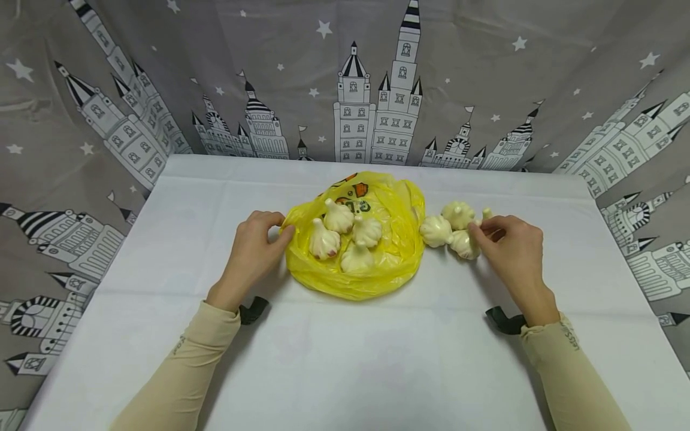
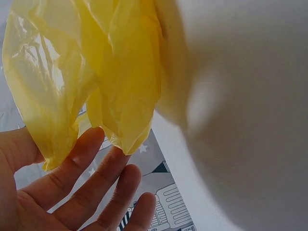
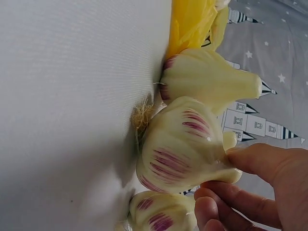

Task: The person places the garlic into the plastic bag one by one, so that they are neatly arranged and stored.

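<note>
Yellow plastic bag (image 1: 399, 221): one, lying at the centre of the white worktop (image 1: 356, 365), mouth spread wide, orange and dark print on the far side. 
Garlic bulbs inside the bag (image 1: 339, 216): four, clustered, necks mostly upward.
Loose garlic bulbs (image 1: 435, 231): a group of four on the worktop, close together just right of the bag. 
Gripped bulb (image 3: 175, 149): one of these, purple-streaked, roots facing the worktop.
Left hand (image 1: 257, 242): at the bag's left edge, thumb and index finger clamped on the plastic, remaining fingers spread apart.
Right hand (image 1: 512, 245): at the loose group, thumb and fingers pinching the gripped bulb's neck.
Sleeves (image 1: 185, 359): beige, on both arms. 
Backdrop (image 1: 469, 54): grey cloth, printed castles and white stars, beyond the worktop.
</note>
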